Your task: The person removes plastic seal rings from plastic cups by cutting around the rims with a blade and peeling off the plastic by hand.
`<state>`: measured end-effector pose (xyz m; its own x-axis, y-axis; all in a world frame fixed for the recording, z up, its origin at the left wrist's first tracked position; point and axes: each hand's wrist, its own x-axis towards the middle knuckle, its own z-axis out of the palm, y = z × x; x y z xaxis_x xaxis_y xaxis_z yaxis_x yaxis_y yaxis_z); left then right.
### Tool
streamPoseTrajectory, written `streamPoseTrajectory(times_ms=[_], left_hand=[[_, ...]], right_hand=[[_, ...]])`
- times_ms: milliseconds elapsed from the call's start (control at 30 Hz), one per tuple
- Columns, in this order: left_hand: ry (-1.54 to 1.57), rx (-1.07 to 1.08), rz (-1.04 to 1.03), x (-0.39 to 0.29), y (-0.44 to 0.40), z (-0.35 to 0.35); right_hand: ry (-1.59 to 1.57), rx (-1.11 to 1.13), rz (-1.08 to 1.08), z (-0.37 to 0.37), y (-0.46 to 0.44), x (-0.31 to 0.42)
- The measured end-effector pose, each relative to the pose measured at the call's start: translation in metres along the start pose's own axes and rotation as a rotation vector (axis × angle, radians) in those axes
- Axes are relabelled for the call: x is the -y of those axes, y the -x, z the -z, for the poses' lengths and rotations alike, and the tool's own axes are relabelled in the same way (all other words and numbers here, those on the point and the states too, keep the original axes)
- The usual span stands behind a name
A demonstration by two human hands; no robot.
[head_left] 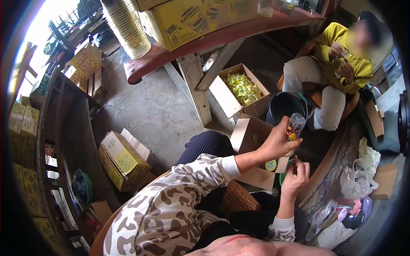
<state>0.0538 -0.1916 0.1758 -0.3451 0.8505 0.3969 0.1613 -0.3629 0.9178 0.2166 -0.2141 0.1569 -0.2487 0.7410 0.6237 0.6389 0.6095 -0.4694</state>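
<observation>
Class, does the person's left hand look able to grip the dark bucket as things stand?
Probably not: the left hand is wrapped around a clear bottle, though the dark bucket looks close, with its rim uncovered.

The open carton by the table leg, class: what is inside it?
A heap of small yellow-green pieces lies in the carton; its top layer hides whatever is beneath.

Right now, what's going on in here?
One person's left hand holds a clear bottle, tilted base-up; the right hand is just below it, its grip unclear. Nearby, a seated co-worker in yellow holds something small. An open box of yellow packets sits on the floor.
</observation>
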Motion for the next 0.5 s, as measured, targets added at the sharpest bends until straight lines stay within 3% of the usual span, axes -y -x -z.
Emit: streamPoseTrajectory(times_ms=[100,200,500], left_hand=[[0.093,0.077,0.225,-0.002,0.006,-0.003],[0.018,0.055,0.072,-0.002,0.013,-0.011],[0.034,-0.035,0.113,-0.003,0.002,-0.001]], right_hand=[[0.044,0.013,0.009,-0.004,0.002,-0.01],[0.038,0.023,-0.036,-0.008,0.004,-0.012],[-0.063,0.021,-0.071,-0.003,0.003,-0.001]])
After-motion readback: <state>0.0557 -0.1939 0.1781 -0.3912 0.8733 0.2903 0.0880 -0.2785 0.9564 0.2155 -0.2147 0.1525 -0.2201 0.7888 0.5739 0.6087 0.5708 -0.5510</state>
